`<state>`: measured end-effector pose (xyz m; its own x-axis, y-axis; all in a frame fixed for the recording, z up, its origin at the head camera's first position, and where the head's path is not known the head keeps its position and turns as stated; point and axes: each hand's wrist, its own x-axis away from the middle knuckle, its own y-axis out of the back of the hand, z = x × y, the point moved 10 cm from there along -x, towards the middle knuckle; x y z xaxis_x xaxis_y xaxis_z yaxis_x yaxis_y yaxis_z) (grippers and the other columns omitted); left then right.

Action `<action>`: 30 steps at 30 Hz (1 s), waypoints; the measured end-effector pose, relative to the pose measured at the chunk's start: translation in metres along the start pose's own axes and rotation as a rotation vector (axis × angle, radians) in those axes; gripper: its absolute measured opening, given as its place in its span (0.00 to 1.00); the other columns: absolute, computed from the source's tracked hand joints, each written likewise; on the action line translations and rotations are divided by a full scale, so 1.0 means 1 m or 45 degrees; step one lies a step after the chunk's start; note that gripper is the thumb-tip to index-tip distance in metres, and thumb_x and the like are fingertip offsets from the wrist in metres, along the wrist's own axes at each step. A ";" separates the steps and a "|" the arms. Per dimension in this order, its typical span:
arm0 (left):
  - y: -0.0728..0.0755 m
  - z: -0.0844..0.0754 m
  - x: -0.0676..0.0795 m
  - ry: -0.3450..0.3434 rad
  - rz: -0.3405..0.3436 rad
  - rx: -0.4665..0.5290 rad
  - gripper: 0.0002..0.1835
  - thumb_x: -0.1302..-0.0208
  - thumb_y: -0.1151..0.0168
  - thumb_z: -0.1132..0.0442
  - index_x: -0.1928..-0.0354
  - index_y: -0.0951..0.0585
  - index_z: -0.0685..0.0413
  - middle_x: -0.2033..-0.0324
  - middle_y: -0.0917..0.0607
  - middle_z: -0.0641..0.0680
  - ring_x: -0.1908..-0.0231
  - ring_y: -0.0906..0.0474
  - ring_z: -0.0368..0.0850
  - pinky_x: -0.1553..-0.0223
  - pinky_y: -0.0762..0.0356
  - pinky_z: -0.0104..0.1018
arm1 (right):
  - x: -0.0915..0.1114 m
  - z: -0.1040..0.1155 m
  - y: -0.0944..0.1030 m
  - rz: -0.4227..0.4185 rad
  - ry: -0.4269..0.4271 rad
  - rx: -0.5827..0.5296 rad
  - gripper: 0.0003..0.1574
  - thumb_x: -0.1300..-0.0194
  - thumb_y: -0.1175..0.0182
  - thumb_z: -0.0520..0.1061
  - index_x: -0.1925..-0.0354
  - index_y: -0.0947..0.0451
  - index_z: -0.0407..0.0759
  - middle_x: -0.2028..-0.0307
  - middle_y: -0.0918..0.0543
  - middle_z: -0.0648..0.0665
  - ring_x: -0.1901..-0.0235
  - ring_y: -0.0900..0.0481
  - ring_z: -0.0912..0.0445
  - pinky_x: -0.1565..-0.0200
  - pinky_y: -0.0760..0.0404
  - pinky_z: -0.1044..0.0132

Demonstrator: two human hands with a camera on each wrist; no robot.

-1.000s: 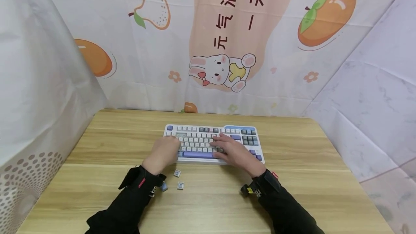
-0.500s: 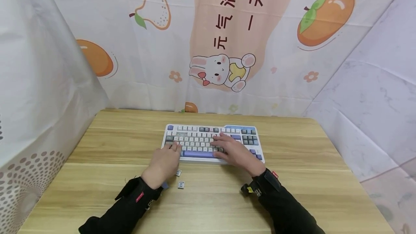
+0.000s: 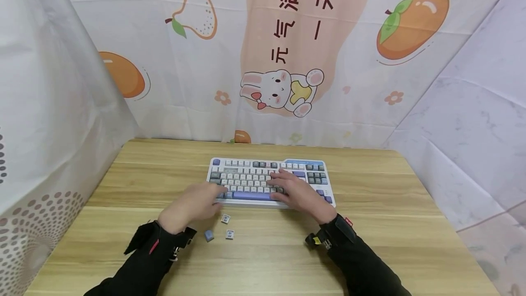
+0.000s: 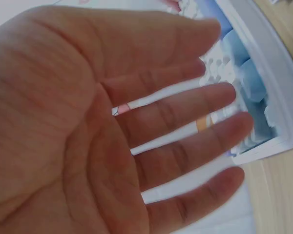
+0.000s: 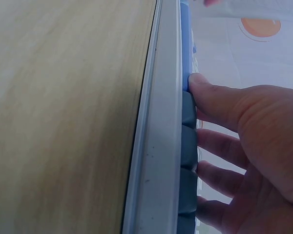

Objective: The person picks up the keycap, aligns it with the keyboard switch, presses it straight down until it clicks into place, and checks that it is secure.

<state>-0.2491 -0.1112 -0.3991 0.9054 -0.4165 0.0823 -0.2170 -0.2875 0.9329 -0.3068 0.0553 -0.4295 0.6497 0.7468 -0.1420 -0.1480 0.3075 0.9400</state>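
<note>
A white keyboard [image 3: 250,204] with white, grey and purple keycaps lies on the wooden table in the head view. My left hand [image 3: 195,203] is at its lower left corner, fingertips over or close to the corner keys. In the left wrist view, the fingers of that hand [image 4: 102,117] are extended, with nothing in the palm. My right hand [image 3: 302,195] rests on the right half of the keys. The right wrist view shows its thumb [image 5: 215,100] touching the bottom key row. A blue keycap [image 3: 209,235] and two overturned keycaps [image 3: 225,219] lie before the keyboard.
The wooden table [image 3: 370,232] extends on both sides of the keyboard. A printed cloth [image 3: 185,76] hangs behind the table's back edge, and more cloth hangs at the left and right. Both wrists wear black straps with small cameras.
My left hand has moved off the keyboard's left keys, down and to the left, and its fingers have straightened. The blue keycap is now fully visible. My right hand has stayed put.
</note>
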 end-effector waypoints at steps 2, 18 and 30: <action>0.001 -0.001 0.000 -0.016 0.014 0.016 0.19 0.42 0.36 0.63 0.47 0.20 0.57 0.51 0.17 0.55 0.53 0.22 0.47 0.54 0.25 0.43 | 0.000 0.000 0.000 0.000 0.002 0.001 0.25 0.35 0.42 0.54 0.44 0.23 0.44 0.39 0.27 0.39 0.35 0.39 0.41 0.38 0.39 0.49; -0.012 -0.014 0.000 -0.086 0.131 0.121 0.23 0.54 0.27 0.53 0.56 0.17 0.56 0.62 0.17 0.50 0.65 0.26 0.43 0.60 0.26 0.41 | 0.000 -0.001 0.000 -0.009 0.018 -0.009 0.25 0.35 0.42 0.54 0.44 0.23 0.43 0.38 0.28 0.39 0.35 0.39 0.41 0.38 0.39 0.49; -0.016 -0.006 0.006 0.002 0.179 0.116 0.24 0.59 0.24 0.53 0.58 0.18 0.55 0.67 0.20 0.50 0.68 0.28 0.43 0.65 0.28 0.42 | 0.000 0.000 -0.001 0.007 0.001 -0.005 0.25 0.34 0.42 0.54 0.44 0.23 0.44 0.38 0.28 0.39 0.35 0.39 0.41 0.38 0.40 0.50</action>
<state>-0.2379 -0.1037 -0.4109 0.8642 -0.4570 0.2106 -0.3740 -0.3032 0.8765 -0.3073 0.0550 -0.4301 0.6484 0.7490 -0.1368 -0.1549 0.3056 0.9395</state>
